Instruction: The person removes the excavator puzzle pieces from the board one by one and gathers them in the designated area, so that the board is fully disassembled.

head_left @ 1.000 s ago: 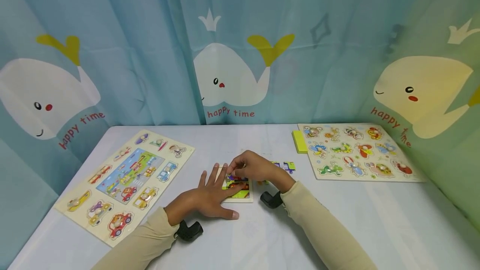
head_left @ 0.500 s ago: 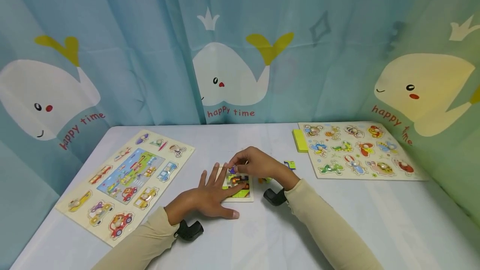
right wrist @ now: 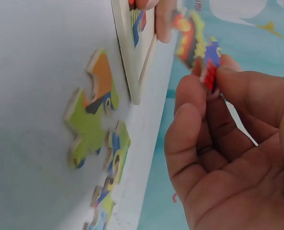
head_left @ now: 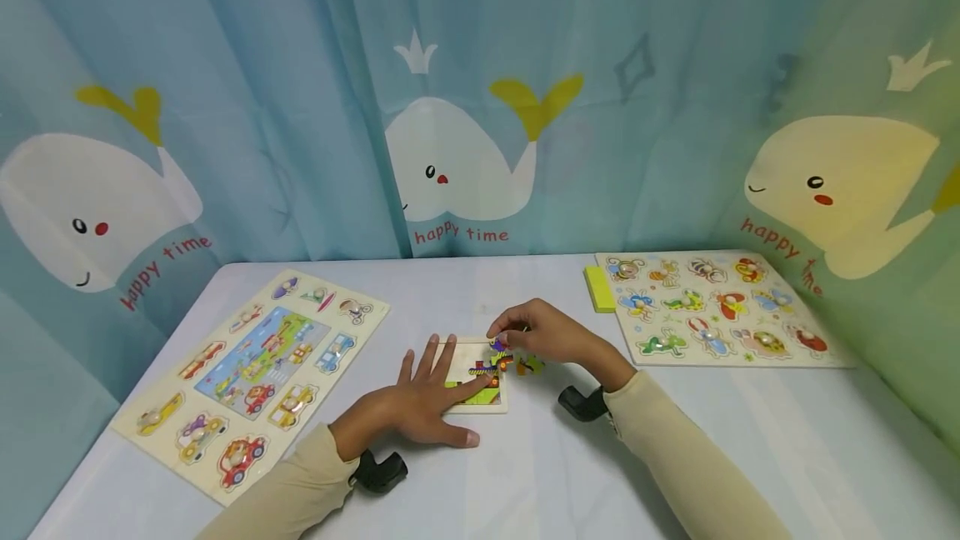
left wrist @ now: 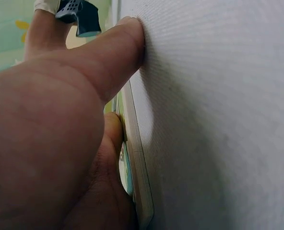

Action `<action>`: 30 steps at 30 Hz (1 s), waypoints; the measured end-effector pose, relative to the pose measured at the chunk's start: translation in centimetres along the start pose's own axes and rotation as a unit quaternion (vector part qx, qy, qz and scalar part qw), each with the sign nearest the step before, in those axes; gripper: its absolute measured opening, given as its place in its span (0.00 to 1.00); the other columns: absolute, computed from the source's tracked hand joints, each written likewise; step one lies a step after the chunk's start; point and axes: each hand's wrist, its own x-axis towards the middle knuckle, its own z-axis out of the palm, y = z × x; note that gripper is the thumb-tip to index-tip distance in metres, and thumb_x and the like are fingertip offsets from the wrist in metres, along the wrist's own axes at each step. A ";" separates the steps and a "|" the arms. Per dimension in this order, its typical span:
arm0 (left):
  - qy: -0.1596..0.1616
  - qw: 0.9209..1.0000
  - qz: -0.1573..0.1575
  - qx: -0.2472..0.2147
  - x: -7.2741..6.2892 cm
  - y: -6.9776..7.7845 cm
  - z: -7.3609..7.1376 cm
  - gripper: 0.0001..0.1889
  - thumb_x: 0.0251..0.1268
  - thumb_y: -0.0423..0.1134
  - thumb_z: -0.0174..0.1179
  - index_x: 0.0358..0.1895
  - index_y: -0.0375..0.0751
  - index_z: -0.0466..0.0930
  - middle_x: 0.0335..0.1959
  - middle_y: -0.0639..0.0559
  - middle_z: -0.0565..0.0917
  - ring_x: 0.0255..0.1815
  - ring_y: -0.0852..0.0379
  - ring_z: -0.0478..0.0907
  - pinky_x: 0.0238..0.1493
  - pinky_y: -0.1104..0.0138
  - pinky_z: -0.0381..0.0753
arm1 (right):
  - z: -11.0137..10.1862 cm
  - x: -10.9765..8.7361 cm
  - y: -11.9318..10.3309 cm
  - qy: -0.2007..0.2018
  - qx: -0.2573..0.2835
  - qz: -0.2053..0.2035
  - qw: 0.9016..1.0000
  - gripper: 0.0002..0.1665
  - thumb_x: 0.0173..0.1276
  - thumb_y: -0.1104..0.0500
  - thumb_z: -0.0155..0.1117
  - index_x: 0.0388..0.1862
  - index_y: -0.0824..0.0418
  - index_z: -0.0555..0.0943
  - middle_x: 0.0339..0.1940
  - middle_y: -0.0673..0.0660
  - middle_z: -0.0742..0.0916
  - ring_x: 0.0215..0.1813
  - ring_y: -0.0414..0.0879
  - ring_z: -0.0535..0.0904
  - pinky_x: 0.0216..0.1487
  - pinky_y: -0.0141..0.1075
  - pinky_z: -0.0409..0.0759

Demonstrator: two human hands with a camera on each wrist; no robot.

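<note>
My left hand lies with spread fingers over the left and front of a small wooden puzzle tray. Its thumb rests on the table, as the left wrist view also shows. Above the tray's right side, my right hand pinches brightly coloured jigsaw pieces between thumb and fingers. They look joined, but part is blurred. Bare wood shows in the tray's back part; green pieces fill some of its front, partly hidden by my left fingers. Several loose jigsaw pieces lie on the table beside the tray.
A large vehicle knob puzzle board lies at the left. At the back right is an insect knob puzzle board, with a yellow block against its left edge. A whale-print curtain hangs behind the table.
My right hand has moved right, lifting the pinched jigsaw pieces off the tray's back part and exposing bare wood there. My left hand has stayed in place.
</note>
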 end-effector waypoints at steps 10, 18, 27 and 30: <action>-0.003 1.000 -0.007 -0.002 -0.3 0.0 0.3 0.42 0.60 0.70 0.55 0.77 0.67 0.53 0.77 0.41 0.26 0.74 0.41 0.16 0.67 0.39 0.25 | -0.9 -2.4 2.0 0.013 0.025 0.024 0.999 0.10 0.70 0.70 0.57 0.45 0.70 0.83 0.41 0.58 0.87 0.38 0.42 0.80 0.39 0.34 0.78; 0.001 1.000 -0.005 -0.003 -0.2 -0.1 0.2 0.42 0.60 0.70 0.55 0.77 0.67 0.52 0.78 0.41 0.26 0.74 0.41 0.17 0.67 0.39 0.25 | -2.4 -3.3 3.1 0.016 0.026 0.046 0.998 0.10 0.68 0.70 0.57 0.42 0.69 0.84 0.38 0.56 0.87 0.37 0.46 0.79 0.37 0.36 0.78; 0.009 1.000 0.007 -0.009 -0.1 -0.1 0.2 0.42 0.60 0.69 0.55 0.77 0.66 0.52 0.78 0.41 0.26 0.74 0.41 0.16 0.67 0.39 0.25 | -3.7 -4.2 3.9 -0.008 0.010 0.070 0.997 0.08 0.68 0.71 0.59 0.39 0.68 0.85 0.32 0.54 0.87 0.32 0.45 0.77 0.33 0.35 0.77; 0.009 1.000 0.006 -0.011 0.1 -0.2 0.3 0.42 0.60 0.70 0.54 0.77 0.67 0.52 0.78 0.42 0.26 0.74 0.42 0.16 0.67 0.39 0.25 | -3.8 -4.2 4.1 -0.011 0.001 0.076 0.997 0.07 0.68 0.71 0.59 0.38 0.69 0.85 0.30 0.54 0.87 0.30 0.45 0.76 0.31 0.35 0.76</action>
